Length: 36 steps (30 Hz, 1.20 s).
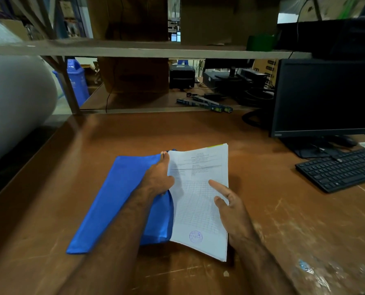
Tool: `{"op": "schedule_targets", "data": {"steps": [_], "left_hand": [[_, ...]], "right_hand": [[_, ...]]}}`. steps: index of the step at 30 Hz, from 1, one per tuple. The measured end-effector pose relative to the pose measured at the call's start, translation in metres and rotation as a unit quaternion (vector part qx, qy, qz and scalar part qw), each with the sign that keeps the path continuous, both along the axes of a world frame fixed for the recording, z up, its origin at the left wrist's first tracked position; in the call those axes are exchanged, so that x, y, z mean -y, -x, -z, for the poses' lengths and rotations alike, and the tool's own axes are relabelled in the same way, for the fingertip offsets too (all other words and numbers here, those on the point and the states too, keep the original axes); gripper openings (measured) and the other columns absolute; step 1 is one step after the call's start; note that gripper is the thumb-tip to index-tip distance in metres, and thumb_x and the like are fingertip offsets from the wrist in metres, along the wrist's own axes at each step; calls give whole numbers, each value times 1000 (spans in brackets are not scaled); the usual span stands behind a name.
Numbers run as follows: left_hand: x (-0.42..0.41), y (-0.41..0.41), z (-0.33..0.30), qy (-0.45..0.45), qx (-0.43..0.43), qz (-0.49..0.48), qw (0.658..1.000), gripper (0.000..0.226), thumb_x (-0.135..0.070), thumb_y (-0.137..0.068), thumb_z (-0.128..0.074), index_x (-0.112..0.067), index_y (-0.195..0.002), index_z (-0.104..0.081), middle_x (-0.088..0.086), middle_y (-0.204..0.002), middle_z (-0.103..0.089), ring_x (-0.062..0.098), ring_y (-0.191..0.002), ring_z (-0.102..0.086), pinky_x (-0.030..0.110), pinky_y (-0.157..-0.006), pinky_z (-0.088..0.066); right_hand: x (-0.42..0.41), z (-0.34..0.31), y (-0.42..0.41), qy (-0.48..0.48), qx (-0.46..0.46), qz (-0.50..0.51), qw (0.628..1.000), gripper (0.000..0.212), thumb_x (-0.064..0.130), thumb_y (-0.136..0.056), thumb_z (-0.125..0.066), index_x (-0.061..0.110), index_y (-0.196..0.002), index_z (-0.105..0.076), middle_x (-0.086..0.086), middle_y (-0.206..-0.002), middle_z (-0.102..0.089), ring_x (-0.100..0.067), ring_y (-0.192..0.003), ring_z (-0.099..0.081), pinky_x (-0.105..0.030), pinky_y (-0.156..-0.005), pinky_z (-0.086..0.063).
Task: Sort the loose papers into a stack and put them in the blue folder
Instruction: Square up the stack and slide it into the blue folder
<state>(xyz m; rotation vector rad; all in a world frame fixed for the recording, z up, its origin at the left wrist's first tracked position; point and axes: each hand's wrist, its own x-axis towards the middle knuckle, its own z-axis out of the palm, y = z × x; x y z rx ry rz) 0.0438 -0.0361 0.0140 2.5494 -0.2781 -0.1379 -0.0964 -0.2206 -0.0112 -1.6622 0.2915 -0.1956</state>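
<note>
Papers, a squared-up stack of white printed sheets with a ruled table and a round purple stamp on the top page (198, 201), already look gathered, so by my reading the sorting is finished and the filing step is in hand. The stack lies on the scuffed brown wooden worktop (283, 220), its left edge touching the opening of the soft bright-blue fabric folder (115, 199), which lies flat and slanted just beside it. The left hand (158, 179) rests at the folder's right edge, its fingers curled over the blue material where it meets the sheets (whether it is holding the mouth open or only pinning it I cannot tell, since the fingertips are hidden). The right hand (230, 203) lies on top of the stack with its fingers relaxed and spread, the forefinger pointing across the page, pressing and not pinching. The sheets seem only at the mouth of the folder, not yet inside. The next move probably calls for the left hand to lift the upper flap clear while the right hand slides the whole stack leftward as one block, keeping the edges flush so no corner catches. A black computer monitor (326, 96) and black keyboard (343, 169) stand well apart to the right.
</note>
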Motion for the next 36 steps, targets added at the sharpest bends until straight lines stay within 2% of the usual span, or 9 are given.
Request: {"op": "schedule_targets", "data": {"steps": [2,9,13,17,21,23,26,29,36], "left_hand": [[6,4,0,-56,40,15,998,95,-10,-90,-55,-19,-164,3,7,-167,-28,41,-118,-60,43,-91,-54],[8,7,7,-139,51,40,988,94,-11,-90,-52,-19,-164,7,-7,-172,9,39,-122,-56,43,-88,-51],[15,13,-4,-71,30,117,990,96,-6,-91,-54,-22,-163,8,-7,-172,4,30,-135,-49,29,-95,-46],[19,17,-7,25,-4,124,992,100,-4,-91,-56,-26,-163,11,14,-161,-37,17,-62,-65,18,-48,-49],[8,19,-17,127,-45,94,986,104,-5,-93,-63,-30,-162,11,14,-144,-54,6,-45,-63,27,-49,-57],[2,22,-25,197,-72,71,975,101,0,-95,-62,-31,-163,5,7,-133,-58,9,-50,-65,27,-52,-58],[-7,25,-30,307,-87,44,947,96,7,-94,-61,-32,-164,-7,0,-161,-31,27,-73,-70,28,-51,-57],[-15,28,-34,360,-89,21,929,95,7,-94,-61,-34,-163,-9,-1,-168,-19,37,-89,-71,30,-53,-57],[-19,42,-49,517,-115,26,848,88,14,-95,-51,-29,-163,-14,0,-155,-42,29,-91,-63,23,-47,-53]], "right_hand": [[-1,1,-2,0,-5,5,1000,35,14,-105,-52,39,-125,-67,26,-136,-56,-5,-113,-61,-12,-64,-53],[-5,-2,-4,16,-2,-8,1000,38,11,-106,-50,35,-130,-66,30,-128,-55,0,-110,-59,-4,-63,-49],[-6,-8,-10,6,14,-18,1000,40,5,-105,-48,29,-133,-65,25,-127,-59,5,-110,-59,-7,-74,-53],[-13,-14,-22,61,24,-32,997,41,3,-103,-49,23,-136,-64,12,-135,-61,-8,-124,-59,-34,-105,-52],[-17,-38,-33,191,40,-66,978,47,6,-102,-48,20,-146,-54,4,-147,-53,-12,-133,-51,-38,-113,-45],[-22,-55,-38,241,39,-88,966,54,2,-99,-47,17,-150,-48,0,-151,-47,-15,-137,-46,-32,-116,-39],[-32,-80,-40,296,36,-124,946,61,-1,-95,-48,17,-153,-43,-2,-155,-41,-18,-142,-41,-23,-115,-33],[-42,-104,-37,359,40,-157,919,64,5,-95,-49,20,-156,-38,0,-157,-38,-21,-140,-43,-35,-115,-40],[-72,-165,-37,465,-20,-194,863,53,11,-97,-59,15,-148,-46,-9,-147,-50,-25,-128,-52,-30,-91,-46]]}}
